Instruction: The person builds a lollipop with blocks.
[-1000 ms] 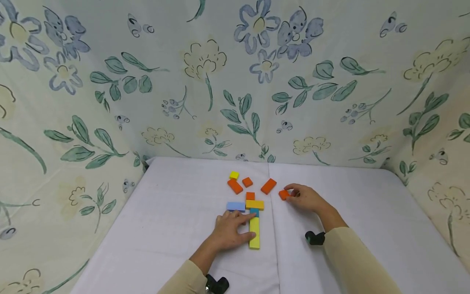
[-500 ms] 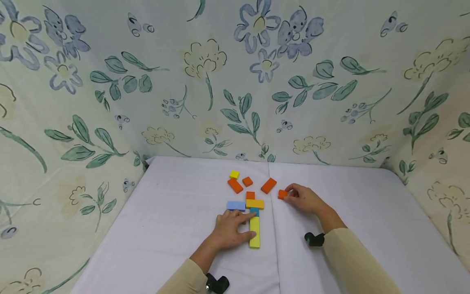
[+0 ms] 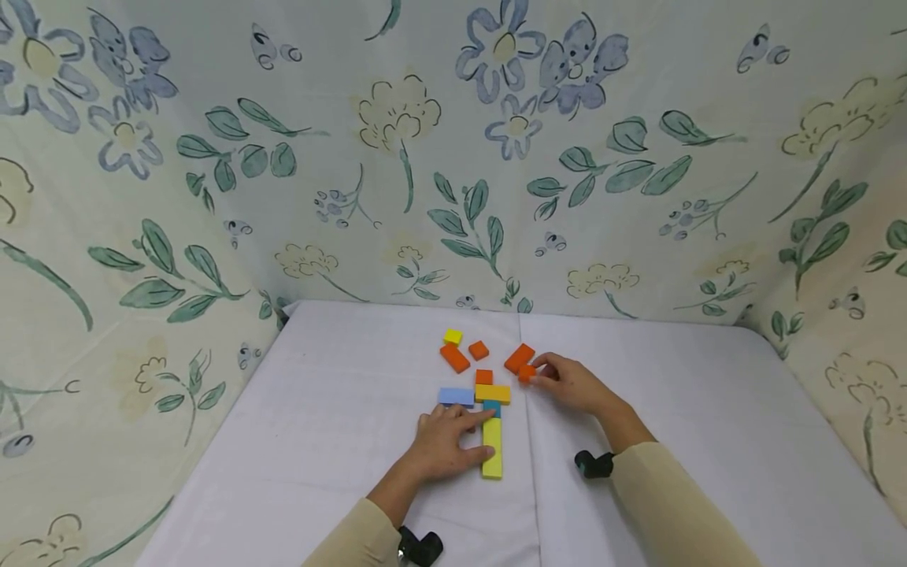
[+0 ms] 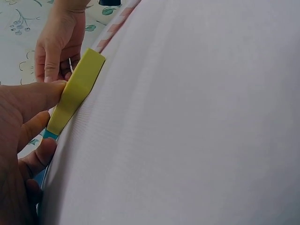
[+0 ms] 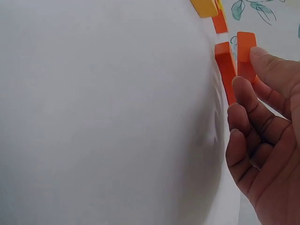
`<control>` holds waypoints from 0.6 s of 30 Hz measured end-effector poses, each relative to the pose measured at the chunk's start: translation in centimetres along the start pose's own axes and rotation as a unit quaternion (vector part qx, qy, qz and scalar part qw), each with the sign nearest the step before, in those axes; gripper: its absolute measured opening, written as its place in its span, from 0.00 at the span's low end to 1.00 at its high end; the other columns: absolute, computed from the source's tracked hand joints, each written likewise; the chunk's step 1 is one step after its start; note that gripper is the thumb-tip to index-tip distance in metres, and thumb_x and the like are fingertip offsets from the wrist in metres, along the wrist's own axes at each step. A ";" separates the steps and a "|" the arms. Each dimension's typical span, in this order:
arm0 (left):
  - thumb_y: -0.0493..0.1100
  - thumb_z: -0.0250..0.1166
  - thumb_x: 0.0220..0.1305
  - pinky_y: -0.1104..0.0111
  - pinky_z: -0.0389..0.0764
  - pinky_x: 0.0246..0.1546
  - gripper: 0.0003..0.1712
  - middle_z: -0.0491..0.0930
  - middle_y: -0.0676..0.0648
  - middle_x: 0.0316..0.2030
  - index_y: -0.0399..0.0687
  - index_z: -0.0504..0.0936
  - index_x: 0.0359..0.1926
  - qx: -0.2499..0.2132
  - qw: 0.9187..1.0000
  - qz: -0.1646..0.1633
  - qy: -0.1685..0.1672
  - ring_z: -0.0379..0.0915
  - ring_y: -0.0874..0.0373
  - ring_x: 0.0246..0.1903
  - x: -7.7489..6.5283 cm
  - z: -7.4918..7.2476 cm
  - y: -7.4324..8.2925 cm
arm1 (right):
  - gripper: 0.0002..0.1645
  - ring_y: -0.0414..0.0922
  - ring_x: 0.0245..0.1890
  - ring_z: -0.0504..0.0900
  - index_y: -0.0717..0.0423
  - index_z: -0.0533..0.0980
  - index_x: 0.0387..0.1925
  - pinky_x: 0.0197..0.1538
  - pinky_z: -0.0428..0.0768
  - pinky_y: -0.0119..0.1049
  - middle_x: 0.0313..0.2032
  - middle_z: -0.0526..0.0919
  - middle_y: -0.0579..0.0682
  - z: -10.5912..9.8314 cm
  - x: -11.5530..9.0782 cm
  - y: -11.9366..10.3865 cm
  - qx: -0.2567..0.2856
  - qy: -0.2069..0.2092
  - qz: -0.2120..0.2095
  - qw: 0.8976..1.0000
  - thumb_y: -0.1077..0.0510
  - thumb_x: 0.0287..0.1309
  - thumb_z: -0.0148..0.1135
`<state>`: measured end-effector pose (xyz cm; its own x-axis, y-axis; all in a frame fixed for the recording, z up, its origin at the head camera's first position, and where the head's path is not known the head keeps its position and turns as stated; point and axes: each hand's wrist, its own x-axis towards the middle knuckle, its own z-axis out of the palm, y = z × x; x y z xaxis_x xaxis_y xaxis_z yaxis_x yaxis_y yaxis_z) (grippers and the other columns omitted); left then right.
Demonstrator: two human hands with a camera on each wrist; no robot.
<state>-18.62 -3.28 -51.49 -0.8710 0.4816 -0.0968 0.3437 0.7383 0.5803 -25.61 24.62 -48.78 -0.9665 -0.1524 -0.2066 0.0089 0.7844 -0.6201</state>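
My right hand [image 3: 570,383] pinches a small orange block [image 3: 527,373] between thumb and fingers, close to the near right side of a longer orange block [image 3: 520,358]. Whether the two touch, I cannot tell. The right wrist view also has the pinched orange block [image 5: 245,47] under my thumb tip. My left hand [image 3: 442,445] lies left of a column of blocks. Its extended index finger touches a teal block [image 3: 495,408], and its thumb touches a long yellow-green block [image 3: 492,466]. An amber block [image 3: 492,394] and an orange square block [image 3: 484,377] continue the column upward.
Left of the amber block lies a blue block [image 3: 456,396]. Farther back are an orange rectangular block [image 3: 455,358], a small orange block [image 3: 479,350] and a yellow block [image 3: 453,336]. A white cloth [image 3: 340,378] covers the table; a floral curtain [image 3: 319,157] hangs behind it.
My right hand has carried the small orange block leftward, to beside the longer orange block. My left hand keeps its place on the column.
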 end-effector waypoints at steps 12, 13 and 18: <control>0.68 0.65 0.62 0.62 0.58 0.42 0.35 0.74 0.60 0.42 0.81 0.71 0.70 -0.007 1.000 0.000 -0.002 0.63 0.62 0.44 0.1 0.1 -0.1 | 0.17 0.45 0.38 0.75 0.48 0.77 0.53 0.45 0.76 0.38 0.36 0.79 0.47 2.0 0.9 -2.7 -0.007 -0.024 -0.034 0.999 0.46 0.69 0.64; 0.68 0.65 0.62 0.62 0.57 0.42 0.35 0.74 0.60 0.42 0.81 0.71 0.70 -0.008 1.000 0.000 -0.002 0.63 0.62 0.44 0.1 0.2 -0.1 | 0.17 0.45 0.38 0.75 0.48 0.77 0.54 0.46 0.76 0.38 0.36 0.79 0.47 2.1 1.0 -2.8 -0.007 -0.024 -0.030 0.999 0.46 0.69 0.64; 0.68 0.65 0.62 0.62 0.57 0.42 0.34 0.74 0.60 0.42 0.80 0.72 0.70 -0.005 1.000 0.004 0.003 0.63 0.63 0.44 0.1 0.1 -0.1 | 0.17 0.45 0.38 0.76 0.48 0.77 0.55 0.47 0.78 0.39 0.37 0.80 0.47 2.3 1.0 -3.1 -0.020 -0.027 -0.027 0.999 0.47 0.70 0.63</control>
<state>-18.67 -3.29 -51.68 -0.8704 0.4843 -0.0884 0.3464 0.7301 0.5891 -26.05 20.62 -48.79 -0.9500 -0.2262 -0.2155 -0.0533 0.7971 -0.6015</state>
